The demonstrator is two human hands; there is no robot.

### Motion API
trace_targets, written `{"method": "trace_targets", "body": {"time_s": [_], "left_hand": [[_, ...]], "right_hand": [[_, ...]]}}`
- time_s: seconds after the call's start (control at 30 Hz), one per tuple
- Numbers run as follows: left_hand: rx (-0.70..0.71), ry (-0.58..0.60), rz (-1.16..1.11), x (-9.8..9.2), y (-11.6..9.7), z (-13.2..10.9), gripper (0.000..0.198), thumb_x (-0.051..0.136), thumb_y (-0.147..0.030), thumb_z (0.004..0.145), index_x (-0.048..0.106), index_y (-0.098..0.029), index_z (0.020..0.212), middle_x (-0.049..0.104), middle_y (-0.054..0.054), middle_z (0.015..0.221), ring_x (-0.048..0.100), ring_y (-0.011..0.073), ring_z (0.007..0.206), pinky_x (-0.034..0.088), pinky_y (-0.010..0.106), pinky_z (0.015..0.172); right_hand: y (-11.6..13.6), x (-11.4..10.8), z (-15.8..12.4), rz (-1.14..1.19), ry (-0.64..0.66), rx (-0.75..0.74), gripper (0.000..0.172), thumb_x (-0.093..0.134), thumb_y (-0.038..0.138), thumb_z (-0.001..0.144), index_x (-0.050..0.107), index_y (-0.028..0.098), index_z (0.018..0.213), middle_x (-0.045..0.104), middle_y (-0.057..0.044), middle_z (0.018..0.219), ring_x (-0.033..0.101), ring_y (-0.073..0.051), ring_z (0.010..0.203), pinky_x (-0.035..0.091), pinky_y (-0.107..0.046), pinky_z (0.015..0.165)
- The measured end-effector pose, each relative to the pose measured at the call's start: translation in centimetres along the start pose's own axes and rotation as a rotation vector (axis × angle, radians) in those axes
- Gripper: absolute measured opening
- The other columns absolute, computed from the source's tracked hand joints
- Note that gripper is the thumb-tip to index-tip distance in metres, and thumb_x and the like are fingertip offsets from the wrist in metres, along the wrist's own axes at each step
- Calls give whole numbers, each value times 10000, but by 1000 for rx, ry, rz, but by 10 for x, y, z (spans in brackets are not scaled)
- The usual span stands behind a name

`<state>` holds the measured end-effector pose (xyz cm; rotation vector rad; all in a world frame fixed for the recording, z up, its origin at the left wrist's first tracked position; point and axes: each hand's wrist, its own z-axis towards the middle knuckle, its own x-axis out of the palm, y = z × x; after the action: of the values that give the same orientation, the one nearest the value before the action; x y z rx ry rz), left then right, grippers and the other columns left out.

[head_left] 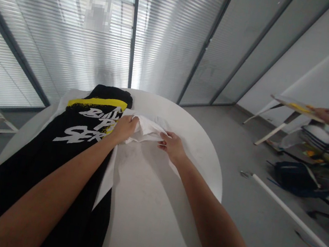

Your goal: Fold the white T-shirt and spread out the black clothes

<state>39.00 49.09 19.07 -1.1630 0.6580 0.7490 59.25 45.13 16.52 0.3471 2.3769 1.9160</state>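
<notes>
white tabletop point(146, 203) by the blinds, two hands at a piece of fabric

slatted blinds point(171, 38) cover the glass partition beyond the round tabletop, where white fabric point(147, 131) lies bunched near the far side, just right of a black garment point(43, 146). the left hand point(125, 129) is closed on the fabric's left end, beside the garment's white lettering; the right hand point(173, 146) appears to pinch the other end between its fingertips, over bare tabletop. the step in hand looks like holding this fabric stretched out and arranging its edge. i judge that the next move calls for a steady grip at both ends and a light pull, so that the black garment does not drag or crease. whether the two pieces are joined cannot be told, since the left hand and the folds hide where they meet.

the garment, marked with a yellow stripe, runs down the tabletop's left side toward the wearer, partly under the left forearm. grey floor point(242, 143) surrounds the tabletop. at right, a white pole point(287, 211) and a dark bag point(294, 176) lie on it, and another person's hand point(323, 115) rests at a second table.
</notes>
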Motion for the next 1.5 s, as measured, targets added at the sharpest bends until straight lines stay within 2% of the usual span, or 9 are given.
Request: {"method": "trace_targets", "body": {"time_s": [0.3, 0.37, 0.53, 0.6, 0.73, 0.87, 1.13, 1.27, 1.5], "left_hand": [[-9, 38, -23, -3, -1, 0, 393, 328, -350, 918, 551, -200, 631, 633, 71, 672, 611, 199, 730, 431, 294, 694], [10, 55, -26, -3, -1, -1, 398, 330, -359, 918, 559, -199, 634, 630, 64, 659, 605, 196, 714, 424, 292, 679], [74, 76, 15, -2, 1, -3, 390, 339, -361, 920, 602, -191, 687, 645, 64, 683, 603, 197, 710, 421, 299, 686], [95, 77, 37, -1, 0, -3, 399, 332, -362, 927, 615, -187, 706, 656, 71, 705, 608, 198, 723, 420, 299, 694], [133, 70, 97, 2, -4, -5, 395, 340, -365, 928, 632, -185, 732, 679, 79, 753, 616, 201, 745, 414, 299, 708], [158, 65, 161, 4, -7, -7, 385, 352, -365, 923, 643, -183, 746, 689, 85, 772, 620, 205, 749, 404, 298, 710], [153, 71, 202, 1, -11, -9, 395, 338, -353, 935, 653, -179, 772, 700, 94, 811, 628, 206, 767, 405, 298, 723], [163, 66, 252, 2, -14, -10, 390, 337, -354, 940, 646, -177, 781, 702, 103, 839, 636, 213, 812, 412, 303, 758], [322, 129, 274, -3, -5, -8, 371, 356, -363, 933, 634, -174, 778, 682, 86, 818, 619, 202, 785, 401, 297, 718]], "right_hand": [[6, -2, -8, 4, 0, -30, 211, 643, 194, 744, 481, 213, 878, 549, 47, 617, 587, -134, 502, 576, -336, 555], [6, -5, -8, -214, -26, -63, 164, 621, 226, 743, 476, 217, 820, 520, 51, 566, 568, -143, 474, 532, -315, 524], [9, -18, -8, -934, -179, -433, 105, 549, 257, 749, 499, 216, 666, 535, 11, 591, 550, -154, 597, 430, -275, 612], [8, -16, -11, -1021, -221, -521, 63, 537, 276, 765, 549, 214, 766, 581, -9, 680, 557, -173, 673, 429, -289, 665], [-3, 6, -22, -1093, -268, -729, 469, 617, 417, 770, 526, 177, 1163, 594, -130, 1101, 532, -272, 1037, 444, -370, 844], [-14, 31, -25, -1167, -243, -735, 743, 646, 514, 775, 382, 178, 1382, 483, -177, 1293, 447, -321, 1176, 429, -432, 914], [-15, 36, -25, -1134, -177, -702, 613, 540, 464, 866, 378, 160, 1372, 475, -177, 1281, 446, -311, 1165, 455, -426, 913], [-13, 34, -24, -1178, -196, -674, 546, 533, 253, 832, 400, 181, 1357, 480, -154, 1275, 450, -297, 1158, 481, -398, 867], [-5, 16, -14, -1114, -224, -529, 352, 513, 144, 771, 600, 199, 1108, 534, -104, 1166, 565, -219, 1008, 476, -316, 839]]}}
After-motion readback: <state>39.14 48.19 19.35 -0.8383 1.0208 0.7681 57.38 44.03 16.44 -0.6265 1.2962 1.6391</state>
